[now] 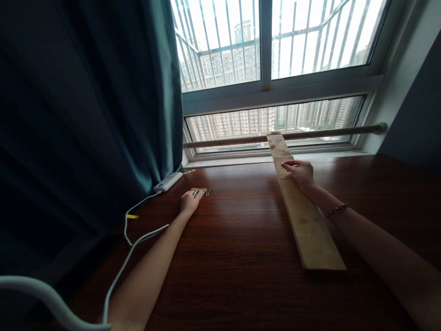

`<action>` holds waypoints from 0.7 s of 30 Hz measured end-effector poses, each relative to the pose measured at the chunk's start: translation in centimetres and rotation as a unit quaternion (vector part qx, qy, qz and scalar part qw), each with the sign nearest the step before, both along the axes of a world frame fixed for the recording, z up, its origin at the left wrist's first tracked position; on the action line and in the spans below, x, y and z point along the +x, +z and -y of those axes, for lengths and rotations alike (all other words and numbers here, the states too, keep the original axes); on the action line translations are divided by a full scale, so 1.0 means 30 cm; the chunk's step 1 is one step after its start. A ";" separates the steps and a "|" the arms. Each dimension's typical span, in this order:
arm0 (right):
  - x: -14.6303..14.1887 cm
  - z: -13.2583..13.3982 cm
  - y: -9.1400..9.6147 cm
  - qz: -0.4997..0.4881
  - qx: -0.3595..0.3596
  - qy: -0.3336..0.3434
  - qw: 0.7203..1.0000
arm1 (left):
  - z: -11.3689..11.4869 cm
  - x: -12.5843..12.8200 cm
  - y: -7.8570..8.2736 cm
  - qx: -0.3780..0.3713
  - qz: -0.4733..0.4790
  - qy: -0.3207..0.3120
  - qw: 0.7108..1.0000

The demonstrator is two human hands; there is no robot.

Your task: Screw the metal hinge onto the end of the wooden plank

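Note:
A long pale wooden plank [306, 220] lies across the dark wooden table [241, 248], its far end resting by the window rail. My right hand [300, 173] sits on the plank's upper part, fingers pinched on a small screw at the plank's surface. My left hand [189, 201] rests on the table with its fingers curled over a small wooden piece [200, 191] and some small screws [208, 192]; what it grips is too small to name.
A white power adapter [167, 181] with white cables [138, 239] lies at the table's left edge. A dark teal curtain [86, 115] hangs on the left. A metal rail [310, 134] runs along the barred window [268, 59] behind the table.

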State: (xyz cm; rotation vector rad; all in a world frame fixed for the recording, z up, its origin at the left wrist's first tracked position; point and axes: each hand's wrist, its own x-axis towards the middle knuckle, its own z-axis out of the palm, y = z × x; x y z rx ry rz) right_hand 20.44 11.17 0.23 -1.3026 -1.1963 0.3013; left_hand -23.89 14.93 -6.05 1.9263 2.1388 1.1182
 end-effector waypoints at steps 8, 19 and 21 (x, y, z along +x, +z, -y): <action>-0.004 0.013 0.013 -0.007 0.001 -0.011 1.000 | 0.011 0.007 -0.005 -0.025 -0.119 0.005 0.993; -0.314 0.249 0.097 -0.152 -0.097 0.250 0.951 | 0.284 0.391 0.146 0.186 0.031 -0.236 0.953; -0.379 0.305 0.079 -0.164 -0.130 0.310 0.927 | 0.364 0.480 0.157 0.097 0.137 -0.339 0.926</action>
